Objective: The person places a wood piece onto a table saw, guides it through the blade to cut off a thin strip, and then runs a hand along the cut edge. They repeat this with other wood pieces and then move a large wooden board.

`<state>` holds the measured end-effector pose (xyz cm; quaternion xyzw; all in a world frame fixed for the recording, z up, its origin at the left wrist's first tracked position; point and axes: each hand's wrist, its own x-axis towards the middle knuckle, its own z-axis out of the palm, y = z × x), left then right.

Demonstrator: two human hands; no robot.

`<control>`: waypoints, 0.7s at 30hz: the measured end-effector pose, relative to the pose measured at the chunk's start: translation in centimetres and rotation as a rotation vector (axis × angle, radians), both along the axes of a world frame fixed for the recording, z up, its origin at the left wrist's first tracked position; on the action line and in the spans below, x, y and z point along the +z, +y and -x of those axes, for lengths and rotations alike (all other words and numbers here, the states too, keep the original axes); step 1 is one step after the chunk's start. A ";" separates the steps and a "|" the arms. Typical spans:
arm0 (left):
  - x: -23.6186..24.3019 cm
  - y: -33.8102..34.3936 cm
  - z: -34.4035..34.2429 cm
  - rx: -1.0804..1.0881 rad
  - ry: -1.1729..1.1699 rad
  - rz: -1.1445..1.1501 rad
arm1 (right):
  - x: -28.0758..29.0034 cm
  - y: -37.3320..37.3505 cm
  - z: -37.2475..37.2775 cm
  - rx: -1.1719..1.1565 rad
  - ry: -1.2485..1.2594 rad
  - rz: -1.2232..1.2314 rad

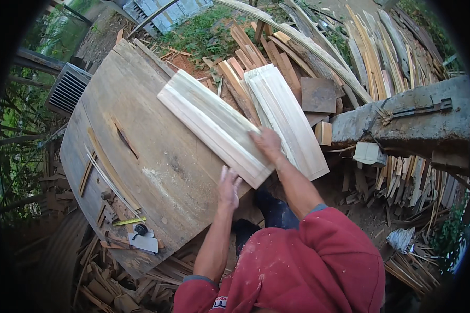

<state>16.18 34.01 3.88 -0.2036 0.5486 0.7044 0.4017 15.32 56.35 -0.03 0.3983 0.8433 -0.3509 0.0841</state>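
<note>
Hands of a person in a red sweatshirt are working at a weathered wooden table (156,172), seen from above. Right hand (267,143) is lying on the near end of a pale moulded board (214,126), fingers curled over its upper face and apparently gripping the edge, though the underside of the grip is hidden. Left hand (228,183) is hovering just below the same end of the board, fingers spread and loosely open, holding nothing; whether the fingertips are touching the board cannot be told. Board is resting diagonally across the table's right edge, its far end pointing up and left, its near end overhanging the table. Second moulded board (287,117) of like profile is lying just beside it to the right, leaning on a heap of reddish offcuts (256,52). Yellow tape measure strip (129,221) and small grey tool (143,241) are sitting near the table's lower left corner, well apart from both hands. Rough concrete beam (407,117) is running along the right.
</note>
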 end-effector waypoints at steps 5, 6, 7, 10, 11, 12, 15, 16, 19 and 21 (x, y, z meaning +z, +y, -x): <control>0.4 3.0 -5.6 -0.361 0.034 -0.118 | -3.5 9.1 -11.6 -0.210 0.008 -0.036; -0.2 3.0 -6.2 -0.479 0.078 -0.113 | -4.2 10.5 -13.7 -0.240 -0.002 -0.086; -0.9 2.0 -6.7 -0.573 0.124 -0.083 | -3.8 10.5 -14.5 -0.274 0.004 -0.146; -3.0 -2.2 -7.5 -0.742 0.304 0.076 | -2.9 11.3 -16.0 -0.364 -0.145 -0.281; -2.6 -3.5 -7.3 -0.813 0.323 0.129 | -3.3 11.5 -16.7 -0.395 -0.172 -0.294; -2.1 -5.2 -7.3 -0.865 0.328 0.209 | -3.4 10.9 -16.9 -0.417 -0.146 -0.280; -2.9 -11.1 -9.3 -0.955 0.341 0.359 | -8.6 10.6 -20.4 -0.284 -0.210 -0.202; -3.8 -12.9 -9.8 -1.027 0.382 0.408 | -10.5 11.0 -21.2 -0.258 -0.281 -0.260; -5.2 -16.6 -12.0 -1.023 0.471 0.609 | -12.9 12.7 -20.4 -0.069 -0.463 -0.425; -6.2 -19.1 -15.2 -0.930 0.459 0.715 | -12.9 11.3 -18.2 0.070 -0.434 -0.496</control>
